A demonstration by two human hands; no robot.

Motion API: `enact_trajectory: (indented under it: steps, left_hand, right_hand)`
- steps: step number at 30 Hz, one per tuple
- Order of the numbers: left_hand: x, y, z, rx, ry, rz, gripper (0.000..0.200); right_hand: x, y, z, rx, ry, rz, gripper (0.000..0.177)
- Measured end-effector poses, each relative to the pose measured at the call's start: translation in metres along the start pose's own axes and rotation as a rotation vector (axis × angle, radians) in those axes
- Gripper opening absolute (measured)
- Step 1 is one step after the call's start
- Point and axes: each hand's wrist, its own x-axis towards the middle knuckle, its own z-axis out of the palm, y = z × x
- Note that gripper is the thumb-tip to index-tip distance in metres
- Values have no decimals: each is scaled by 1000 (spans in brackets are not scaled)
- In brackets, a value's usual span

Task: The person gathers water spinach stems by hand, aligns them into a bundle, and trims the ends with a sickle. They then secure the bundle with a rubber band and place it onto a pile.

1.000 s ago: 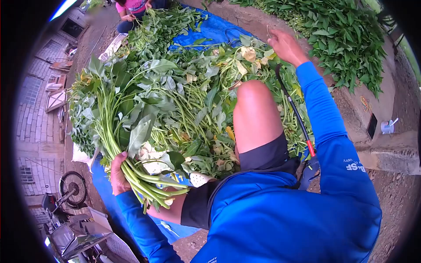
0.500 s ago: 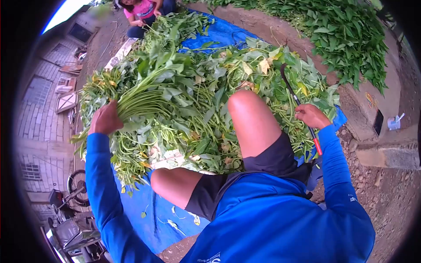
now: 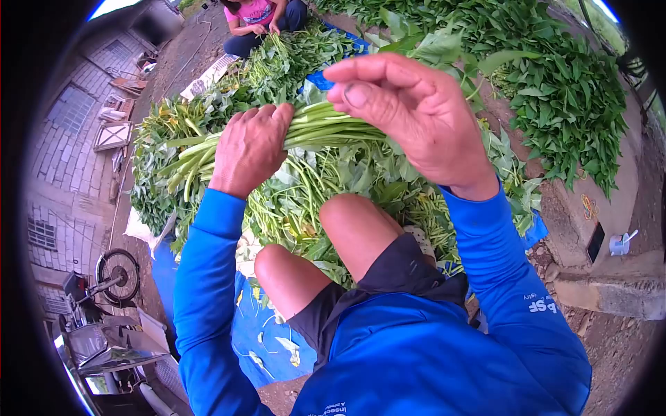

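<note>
My left hand (image 3: pixel 250 149) is wrapped round a bunch of long green leafy stems (image 3: pixel 333 128), held level in front of me. The cut ends stick out to the left of my fist, and the leaves point right. Over the leafy side of the bunch is my right hand (image 3: pixel 423 114), palm partly turned up, fingers loosely bent and thumb apart, with nothing gripped in it. Below both hands, a heap of loose stems and leaves (image 3: pixel 298 187) spreads in front of my knees.
A person in a pink shirt (image 3: pixel 253 12) crouches at the far end, hands at some stems. Tidy leafy bundles (image 3: pixel 555 90) lie at the right. A phone (image 3: pixel 595 243) and a white cup (image 3: pixel 619 243) rest on a ledge. A blue tarp (image 3: pixel 243 347) lies underneath; a motorcycle (image 3: pixel 118 277) stands left.
My left hand has brought the bunch right and closer to me. My right hand has risen from beside the hooked, red-and-black-handled tool to the bunch; that tool no longer shows.
</note>
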Motion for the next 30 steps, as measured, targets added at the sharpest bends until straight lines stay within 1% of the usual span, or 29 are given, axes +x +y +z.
enact_trajectory:
  steps: [1, 2, 3, 4, 6, 7, 9, 10, 11, 13, 14, 15, 16, 17, 18, 19, 20, 21, 22, 25, 26, 29, 30]
  left_hand:
    - [-4, 12, 3, -14, 53, 6, 53]
    - [-11, 25, 1, 20, 14, -22, 58]
    - [-21, 37, 4, 10, 134, 9, 33]
    - [-35, 49, 8, 29, 143, -4, 33]
    - [-75, 67, 16, 56, 161, -10, 32]
    - [-100, 74, 23, 21, 154, -20, 32]
    - [-158, 95, 44, -7, 129, -89, 34]
    - [-185, 108, 50, 6, 45, -126, 36]
    - [-207, 123, 62, 22, 16, -180, 40]
    - [-242, 148, 74, -37, -69, -274, 46]
    - [-253, 159, 78, -37, -53, -324, 47]
    - [-259, 169, 77, -35, -31, -371, 49]
    - [-262, 174, 69, -35, -121, -407, 56]
    - [-261, 179, 59, -123, -183, -468, 61]
    - [-257, 181, 44, -210, -242, -530, 65]
    - [-253, 184, 32, -295, -298, -593, 70]
    - [-256, 190, 24, -384, -338, -617, 84]
    - [-257, 192, 15, -436, -347, -630, 85]
    - [-256, 191, 6, -466, -328, -646, 80]
    - [-257, 184, -10, -623, -291, -719, 61]
    - [-257, 181, -11, -687, -277, -749, 55]
    - [-251, 170, -7, -624, -15, -1122, 38]
    - [-256, 162, -2, -421, -74, -1048, 31]
  right_hand:
    - [23, 1, 13, 95, 12, -114, 31]
    - [40, 4, 25, 132, 27, -102, 38]
    - [50, 11, 37, 172, 40, -84, 46]
    - [50, 25, 49, 158, 32, -47, 50]
    - [20, 43, 60, -332, -217, 199, 45]
    - [-1, 53, 67, -570, -363, 310, 43]
    - [-74, 96, 90, -907, -332, 52, 33]
    - [-100, 108, 99, -858, -378, 115, 31]
    - [-125, 117, 105, -810, -418, 183, 30]
    - [-164, 137, 115, -807, -425, 104, 29]
    - [-174, 144, 117, -812, -419, 45, 30]
    - [-175, 144, 118, -806, -451, 30, 31]
    - [-177, 141, 118, -802, -480, 18, 33]
    - [-177, 139, 118, -801, -506, 3, 35]
    - [-176, 138, 118, -803, -544, 31, 39]
    - [-172, 135, 115, -841, -615, 39, 42]
    - [-168, 129, 112, -876, -687, 52, 44]
    - [-165, 121, 110, -909, -757, 71, 47]
    - [-161, 112, 110, -942, -811, 61, 52]
    - [-153, 94, 116, -941, -955, 215, 54]
    - [-155, 95, 117, -954, -945, 204, 53]
    - [-158, 86, 118, -970, -991, 242, 53]
    - [-163, 84, 119, -993, -979, 215, 52]
